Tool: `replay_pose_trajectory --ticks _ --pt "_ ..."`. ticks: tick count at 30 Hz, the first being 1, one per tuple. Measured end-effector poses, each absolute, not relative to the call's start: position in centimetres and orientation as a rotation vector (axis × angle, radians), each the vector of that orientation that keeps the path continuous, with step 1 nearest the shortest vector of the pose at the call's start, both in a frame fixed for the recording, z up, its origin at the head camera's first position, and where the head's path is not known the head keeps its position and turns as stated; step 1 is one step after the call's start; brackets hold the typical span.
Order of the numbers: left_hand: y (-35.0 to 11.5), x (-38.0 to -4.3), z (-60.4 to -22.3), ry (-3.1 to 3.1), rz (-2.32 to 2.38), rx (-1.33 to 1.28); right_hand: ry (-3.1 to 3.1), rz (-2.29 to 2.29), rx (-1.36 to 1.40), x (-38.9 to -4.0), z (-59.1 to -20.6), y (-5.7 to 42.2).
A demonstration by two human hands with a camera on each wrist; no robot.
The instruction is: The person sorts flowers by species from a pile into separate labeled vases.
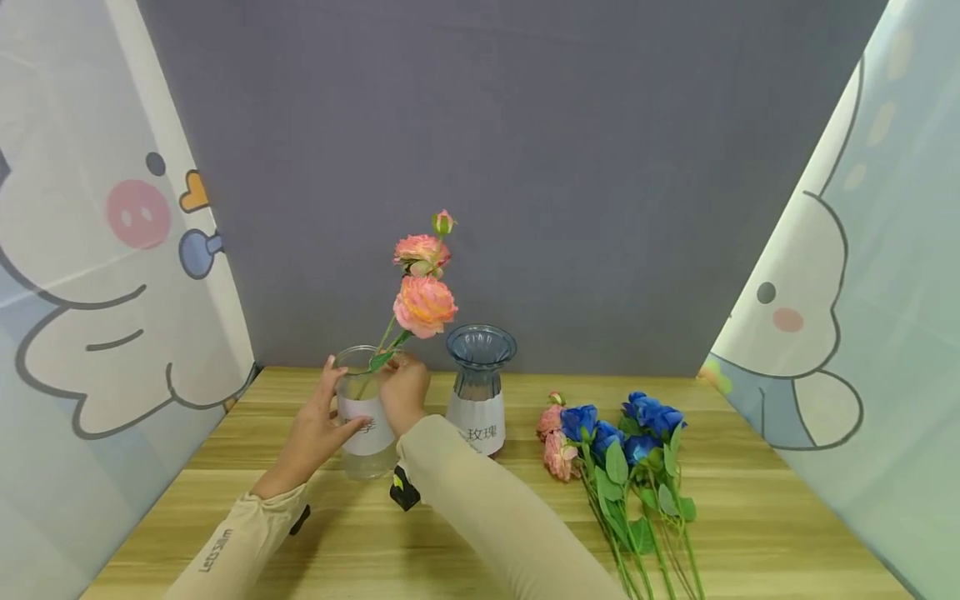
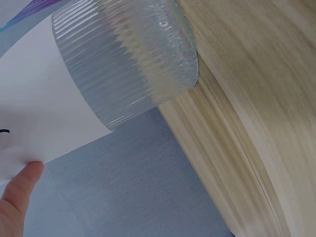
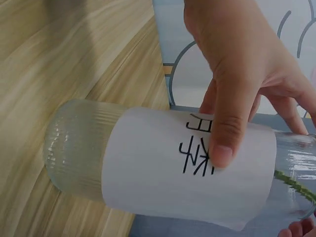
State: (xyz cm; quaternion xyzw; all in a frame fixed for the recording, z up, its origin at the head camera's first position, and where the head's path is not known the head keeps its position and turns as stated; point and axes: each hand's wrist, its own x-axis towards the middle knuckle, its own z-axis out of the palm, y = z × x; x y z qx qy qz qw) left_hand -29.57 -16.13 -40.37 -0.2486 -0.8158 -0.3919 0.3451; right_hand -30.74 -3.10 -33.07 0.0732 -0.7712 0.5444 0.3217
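Observation:
A clear ribbed glass vase (image 1: 370,465) with a white paper label stands on the left half of the table. My left hand (image 1: 315,427) grips it from the left, its thumb lying across the label in the right wrist view. At the vase's rim, my right hand (image 1: 405,389) pinches the stem of a pink artificial flower (image 1: 425,307) with two blooms and a bud. The lower stem (image 3: 295,187) is inside the vase's neck. Only a few right fingertips (image 3: 300,227) show in the right wrist view.
Right of my right hand stands a blue-grey glass vase (image 1: 481,348) with its own white label. Several blue roses (image 1: 606,435) and more pink flowers (image 1: 558,455) lie on the wooden table (image 1: 757,500) at right. A grey panel (image 1: 570,167) closes off the back.

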Motion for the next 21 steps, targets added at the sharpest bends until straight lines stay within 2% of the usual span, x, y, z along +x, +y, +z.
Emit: replay_pose_trajectory --ticks 4,11,21 --pt "-16.1 -29.5 -40.3 -2.120 -1.029 -0.639 -2.108 1.319 0.223 -30.7 -32.9 -2.8" --pt "-16.2 -29.4 -40.5 -2.144 -1.018 -0.636 -2.165 1.218 0.433 -30.4 -32.4 -2.1" --pt "-16.2 -29.5 -40.3 -2.137 -1.027 -0.645 -2.277 1.407 0.384 -30.2 -31.9 -2.0"
